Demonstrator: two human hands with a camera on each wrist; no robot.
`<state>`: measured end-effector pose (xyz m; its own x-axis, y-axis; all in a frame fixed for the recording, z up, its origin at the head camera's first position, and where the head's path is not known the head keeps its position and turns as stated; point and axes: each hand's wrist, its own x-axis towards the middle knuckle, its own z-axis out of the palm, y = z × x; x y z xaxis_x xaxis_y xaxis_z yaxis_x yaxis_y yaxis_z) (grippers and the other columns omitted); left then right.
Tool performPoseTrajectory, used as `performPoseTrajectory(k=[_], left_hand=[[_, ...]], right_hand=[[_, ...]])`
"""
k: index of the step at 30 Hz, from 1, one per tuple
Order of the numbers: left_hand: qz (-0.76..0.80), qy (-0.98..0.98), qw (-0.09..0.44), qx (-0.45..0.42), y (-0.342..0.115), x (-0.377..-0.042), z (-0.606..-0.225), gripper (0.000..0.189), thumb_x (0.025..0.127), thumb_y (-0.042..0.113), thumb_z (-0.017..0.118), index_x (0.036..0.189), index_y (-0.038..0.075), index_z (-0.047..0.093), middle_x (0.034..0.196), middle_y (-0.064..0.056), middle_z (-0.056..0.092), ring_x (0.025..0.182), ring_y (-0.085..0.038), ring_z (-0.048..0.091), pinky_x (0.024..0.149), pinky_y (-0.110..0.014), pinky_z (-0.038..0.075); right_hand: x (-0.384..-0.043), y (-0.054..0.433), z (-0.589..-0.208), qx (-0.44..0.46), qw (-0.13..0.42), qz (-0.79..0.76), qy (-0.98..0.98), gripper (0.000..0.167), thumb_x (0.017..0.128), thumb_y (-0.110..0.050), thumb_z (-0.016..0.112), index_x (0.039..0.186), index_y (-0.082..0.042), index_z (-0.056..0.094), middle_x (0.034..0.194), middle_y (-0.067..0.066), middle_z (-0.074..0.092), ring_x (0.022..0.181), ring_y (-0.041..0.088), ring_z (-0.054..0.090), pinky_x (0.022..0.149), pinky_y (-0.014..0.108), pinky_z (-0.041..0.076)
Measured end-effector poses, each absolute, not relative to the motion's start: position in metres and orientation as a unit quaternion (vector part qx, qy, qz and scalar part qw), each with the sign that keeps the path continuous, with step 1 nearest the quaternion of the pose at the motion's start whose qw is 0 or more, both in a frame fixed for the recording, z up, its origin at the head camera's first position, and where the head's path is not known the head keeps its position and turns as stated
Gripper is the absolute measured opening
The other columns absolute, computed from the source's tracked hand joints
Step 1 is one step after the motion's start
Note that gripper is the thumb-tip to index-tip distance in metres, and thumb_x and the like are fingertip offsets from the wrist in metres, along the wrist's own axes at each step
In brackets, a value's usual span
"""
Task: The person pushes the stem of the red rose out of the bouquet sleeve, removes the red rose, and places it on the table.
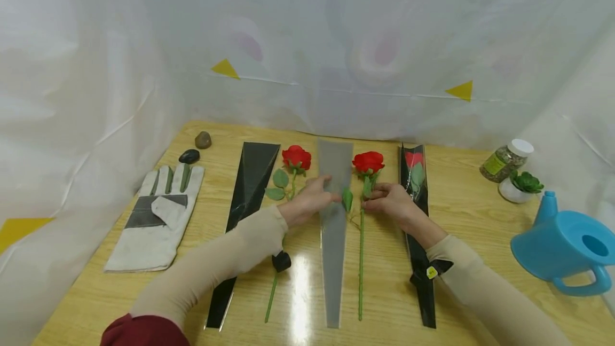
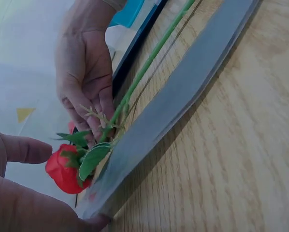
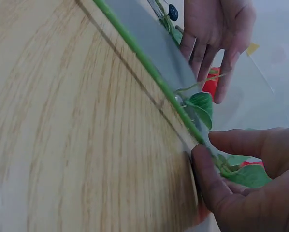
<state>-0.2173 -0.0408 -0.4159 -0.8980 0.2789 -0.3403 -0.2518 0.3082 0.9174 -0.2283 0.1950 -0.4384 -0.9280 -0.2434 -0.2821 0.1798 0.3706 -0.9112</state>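
A red artificial rose [image 1: 368,162] with a long green stem lies right of the middle of the wooden table. My right hand [image 1: 391,204] pinches its stem just under the bloom, among the green leaves [image 3: 200,108]. To its left lies a flat translucent grey flower sleeve [image 1: 331,260], wide at the far end and tapering toward me. My left hand [image 1: 312,197] reaches over this sleeve with fingers extended; in the left wrist view its fingertips [image 2: 98,221] are right at the sleeve's surface. The thumb is spread apart from the fingers, close to the rose head [image 2: 65,169].
Left stand a second red rose [image 1: 296,157], a black sleeve [image 1: 247,191], a work glove [image 1: 154,228] and two stones [image 1: 203,140]. Right are a black sleeve holding a rose [image 1: 418,172], a jar [image 1: 506,160], a potted succulent [image 1: 521,186] and a blue watering can [image 1: 559,244].
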Motion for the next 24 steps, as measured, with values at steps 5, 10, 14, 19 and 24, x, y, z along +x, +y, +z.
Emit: performPoseTrajectory(k=[5,10,14,19,24], left_hand=[[0.584,0.783,0.213,0.02,-0.04,-0.215,-0.414,0.069,0.094,0.013,0.066,0.153,0.006,0.032,0.158,-0.018,0.013,0.143,-0.034,0.021,0.109,-0.051,0.03],[0.569,0.801,0.182,0.039,-0.036,-0.21,-0.411,0.069,0.092,0.014,0.068,0.152,0.007,0.034,0.159,-0.017,0.013,0.141,-0.035,0.024,0.108,-0.05,0.031],[0.563,0.808,0.161,0.072,-0.033,-0.203,-0.406,0.067,0.094,0.014,0.066,0.152,0.008,0.033,0.158,-0.015,0.018,0.141,-0.034,0.027,0.108,-0.05,0.031],[0.647,0.735,0.177,0.103,-0.021,-0.193,-0.39,0.052,0.097,0.01,0.061,0.145,0.009,0.042,0.142,-0.012,0.047,0.128,-0.028,0.047,0.101,-0.044,0.042],[0.72,0.634,0.267,0.091,-0.002,-0.183,-0.382,0.046,0.097,0.006,0.062,0.14,0.006,0.046,0.126,-0.011,0.057,0.109,-0.026,0.061,0.088,-0.044,0.051]], right_hand=[[-0.226,0.194,-0.432,-0.01,0.193,-0.54,0.819,0.076,0.091,-0.011,0.073,0.147,0.014,0.028,0.133,0.029,0.051,0.111,0.029,0.06,0.093,0.036,0.048],[-0.219,0.201,-0.423,-0.013,0.2,-0.551,0.81,0.077,0.092,-0.011,0.071,0.15,0.011,0.024,0.143,0.031,0.041,0.114,0.036,0.059,0.093,0.042,0.049],[-0.214,0.214,-0.409,-0.027,0.181,-0.546,0.818,0.073,0.094,-0.012,0.07,0.15,0.008,0.028,0.143,0.031,0.04,0.11,0.038,0.061,0.089,0.045,0.051],[-0.217,0.231,-0.388,-0.035,0.132,-0.512,0.848,0.066,0.095,-0.02,0.069,0.147,0.004,0.036,0.139,0.029,0.043,0.108,0.043,0.059,0.085,0.047,0.053],[-0.224,0.247,-0.376,-0.022,0.069,-0.452,0.889,0.072,0.094,-0.035,0.07,0.147,0.002,0.038,0.141,0.026,0.043,0.114,0.042,0.053,0.084,0.05,0.051]])
